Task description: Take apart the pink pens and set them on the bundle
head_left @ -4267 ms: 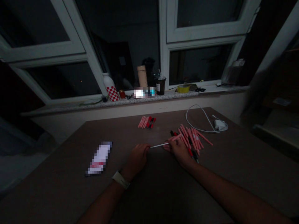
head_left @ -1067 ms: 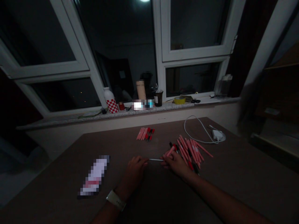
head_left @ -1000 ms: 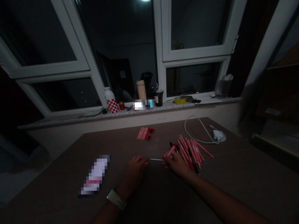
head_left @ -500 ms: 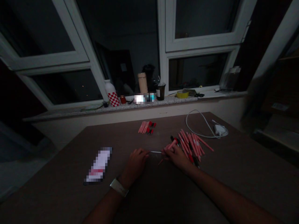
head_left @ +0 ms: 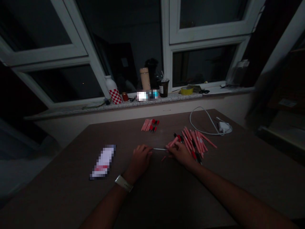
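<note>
Just below the centre of my view, I see a thin white stick (head_left: 159,149) lying nearly level between the two hands. The left hand (head_left: 141,159), curled, pinches its left end; the right hand (head_left: 179,153), fingers closed, pinches its right end. A pink tube (head_left: 173,142) slants up by the right fingers; I cannot tell whether they grip it. Right of centre, a loose pile of pink pens (head_left: 197,141) spreads on the dark table (head_left: 166,197), just beside the right hand. Above centre I find a neat group of pink sticks (head_left: 146,125) beside red and black pieces (head_left: 154,126). A pixelated slab (head_left: 104,161) lies at left, a white charger (head_left: 224,127) with its looped cable at right.
</note>
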Available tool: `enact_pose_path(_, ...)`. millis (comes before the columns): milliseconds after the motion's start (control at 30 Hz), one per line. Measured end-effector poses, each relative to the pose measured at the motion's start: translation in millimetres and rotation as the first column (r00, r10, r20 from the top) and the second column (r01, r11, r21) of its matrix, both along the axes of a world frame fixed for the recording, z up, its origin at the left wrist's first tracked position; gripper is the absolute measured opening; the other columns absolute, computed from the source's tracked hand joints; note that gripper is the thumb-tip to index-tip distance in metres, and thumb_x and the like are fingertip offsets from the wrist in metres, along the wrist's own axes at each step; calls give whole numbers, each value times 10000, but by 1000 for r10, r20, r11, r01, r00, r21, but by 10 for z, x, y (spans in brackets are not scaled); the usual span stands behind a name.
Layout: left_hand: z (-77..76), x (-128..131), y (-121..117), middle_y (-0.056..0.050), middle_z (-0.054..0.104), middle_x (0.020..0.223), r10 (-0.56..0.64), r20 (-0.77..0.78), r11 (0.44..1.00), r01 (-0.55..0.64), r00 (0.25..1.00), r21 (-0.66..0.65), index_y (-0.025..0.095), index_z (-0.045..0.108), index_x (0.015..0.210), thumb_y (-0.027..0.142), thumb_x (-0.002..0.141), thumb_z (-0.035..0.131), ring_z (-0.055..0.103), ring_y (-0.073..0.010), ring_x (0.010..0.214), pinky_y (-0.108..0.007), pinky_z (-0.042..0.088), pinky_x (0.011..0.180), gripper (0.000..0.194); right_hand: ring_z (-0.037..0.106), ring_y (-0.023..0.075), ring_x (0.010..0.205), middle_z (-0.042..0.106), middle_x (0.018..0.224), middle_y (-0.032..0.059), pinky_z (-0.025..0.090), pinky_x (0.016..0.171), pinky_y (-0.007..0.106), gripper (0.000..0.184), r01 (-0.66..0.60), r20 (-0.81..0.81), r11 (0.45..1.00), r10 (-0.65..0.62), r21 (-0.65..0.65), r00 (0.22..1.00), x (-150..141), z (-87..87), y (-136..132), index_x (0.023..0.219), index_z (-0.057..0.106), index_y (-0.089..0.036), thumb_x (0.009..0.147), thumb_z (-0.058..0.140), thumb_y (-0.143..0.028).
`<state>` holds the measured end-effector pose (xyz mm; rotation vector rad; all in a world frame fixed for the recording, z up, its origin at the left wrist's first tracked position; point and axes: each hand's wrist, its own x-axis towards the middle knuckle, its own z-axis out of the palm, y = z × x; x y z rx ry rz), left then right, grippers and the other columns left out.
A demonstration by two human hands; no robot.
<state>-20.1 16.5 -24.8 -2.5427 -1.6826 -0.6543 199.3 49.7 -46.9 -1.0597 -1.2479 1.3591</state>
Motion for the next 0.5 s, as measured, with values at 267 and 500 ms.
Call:
enact_pose_path(267, 25, 102, -40, -47, 577, 1079, -35, -30, 999, 35, 999, -3, 262, 607, 1112, 300, 956, 448, 478, -214, 1010, -365, 363, 809, 226, 607, 143, 602, 615, 731, -20, 475, 462, 222, 367, -17, 39, 995, 14, 94, 999, -7, -115, 34, 921, 513, -206, 704, 722, -415)
enact_pose_path(500, 61, 274, -98, -45, 571, 1094, -115, -44, 993, 115, 992, -10, 276, 611, 1099, 420, 930, 488, 474, -221, 1018, -369, 353, 812, 254, 600, 158, 663, 628, 745, 11, 441, 544, 240, 255, 1, 170, 974, -40, 225, 985, 3, -86, 20, 883, 560, -187, 808, 615, -425)
